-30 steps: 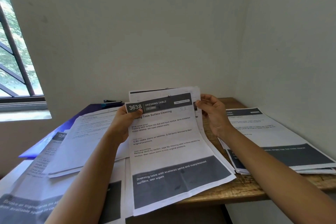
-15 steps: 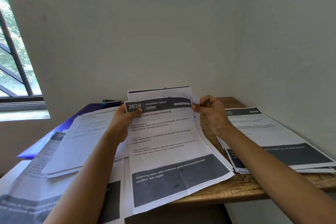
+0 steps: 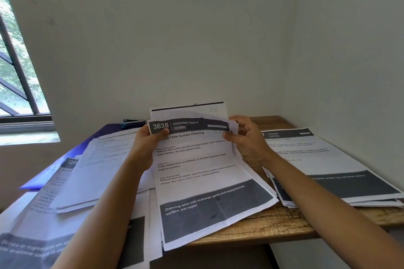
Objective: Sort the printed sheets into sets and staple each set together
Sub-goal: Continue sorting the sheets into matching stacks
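Loose printed pages (image 3: 96,172) overlap at your left. Your left hand (image 3: 144,146) pinches the top-left corner of the "3638 Dressing Table" set (image 3: 196,168), thumb on the header. Your right hand (image 3: 247,137) pinches the top-right corner, where the front sheet bends away from those behind. The set's lower edge seems to rest on the wooden table (image 3: 273,227). A kitchen pile (image 3: 332,159) lies at your right.

The 3638 stack (image 3: 196,166), white sheets with dark bands, is held up by its top corners over the table (image 3: 262,227). A kitchen pile (image 3: 328,159) is laid at the table's right, a mixed pile (image 3: 91,170) at its left.
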Demonstrator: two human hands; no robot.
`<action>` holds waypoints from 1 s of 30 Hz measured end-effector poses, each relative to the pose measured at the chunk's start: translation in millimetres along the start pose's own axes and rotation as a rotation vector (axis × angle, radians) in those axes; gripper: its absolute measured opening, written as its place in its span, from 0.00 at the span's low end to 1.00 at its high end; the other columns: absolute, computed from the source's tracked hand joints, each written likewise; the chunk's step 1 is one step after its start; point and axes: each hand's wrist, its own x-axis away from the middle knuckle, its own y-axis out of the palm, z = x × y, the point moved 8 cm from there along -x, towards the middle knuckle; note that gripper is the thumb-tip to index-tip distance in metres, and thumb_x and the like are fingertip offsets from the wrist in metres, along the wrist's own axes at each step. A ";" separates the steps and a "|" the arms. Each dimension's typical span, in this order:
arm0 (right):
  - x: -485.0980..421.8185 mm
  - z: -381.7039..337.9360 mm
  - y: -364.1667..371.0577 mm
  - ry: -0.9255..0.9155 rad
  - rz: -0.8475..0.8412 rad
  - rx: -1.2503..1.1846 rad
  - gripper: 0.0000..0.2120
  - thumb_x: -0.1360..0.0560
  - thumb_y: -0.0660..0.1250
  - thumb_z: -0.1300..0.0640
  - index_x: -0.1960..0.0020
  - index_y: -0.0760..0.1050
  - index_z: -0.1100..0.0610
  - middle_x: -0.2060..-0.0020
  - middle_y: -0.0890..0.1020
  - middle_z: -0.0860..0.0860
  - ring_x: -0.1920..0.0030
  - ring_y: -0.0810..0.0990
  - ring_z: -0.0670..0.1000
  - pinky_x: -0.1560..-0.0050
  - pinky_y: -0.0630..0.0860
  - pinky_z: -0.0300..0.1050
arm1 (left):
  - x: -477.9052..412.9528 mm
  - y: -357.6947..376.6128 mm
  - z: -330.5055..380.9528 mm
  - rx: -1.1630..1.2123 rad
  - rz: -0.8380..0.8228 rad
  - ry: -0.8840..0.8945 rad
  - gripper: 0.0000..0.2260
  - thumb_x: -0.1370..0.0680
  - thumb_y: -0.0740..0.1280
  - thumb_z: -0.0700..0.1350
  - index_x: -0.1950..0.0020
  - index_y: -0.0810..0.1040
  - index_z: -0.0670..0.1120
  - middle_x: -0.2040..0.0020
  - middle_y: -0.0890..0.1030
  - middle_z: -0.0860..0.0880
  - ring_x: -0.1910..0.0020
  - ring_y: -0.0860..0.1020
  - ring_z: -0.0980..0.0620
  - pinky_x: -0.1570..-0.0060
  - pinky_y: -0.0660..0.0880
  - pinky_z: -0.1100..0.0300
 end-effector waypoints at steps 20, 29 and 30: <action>1.8 -7.6 -1.2 -0.009 0.006 -0.185 0.18 0.30 0.71 0.69 0.43 0.71 0.61 0.48 0.81 0.53 0.52 0.83 0.46 0.55 0.80 0.39 | 2.2 3.0 1.0 0.020 -0.009 0.009 0.08 0.24 0.67 0.34 0.49 0.78 0.45 0.57 0.85 0.46 0.60 0.84 0.48 0.64 0.82 0.54; 3.0 -14.7 7.0 -0.052 -0.161 -0.286 0.21 0.35 0.74 0.65 0.42 0.78 0.60 0.47 0.83 0.55 0.46 0.82 0.55 0.50 0.80 0.45 | 2.0 0.7 -0.1 0.012 0.025 0.006 0.08 0.24 0.67 0.34 0.50 0.78 0.45 0.54 0.84 0.43 0.60 0.84 0.47 0.62 0.83 0.53; 2.9 -14.5 8.6 -0.056 -0.179 -0.289 0.18 0.35 0.73 0.68 0.44 0.80 0.62 0.49 0.83 0.56 0.47 0.82 0.56 0.49 0.80 0.45 | 2.1 0.7 -0.1 0.012 0.026 0.006 0.08 0.24 0.67 0.34 0.50 0.78 0.45 0.53 0.84 0.42 0.60 0.83 0.47 0.62 0.83 0.52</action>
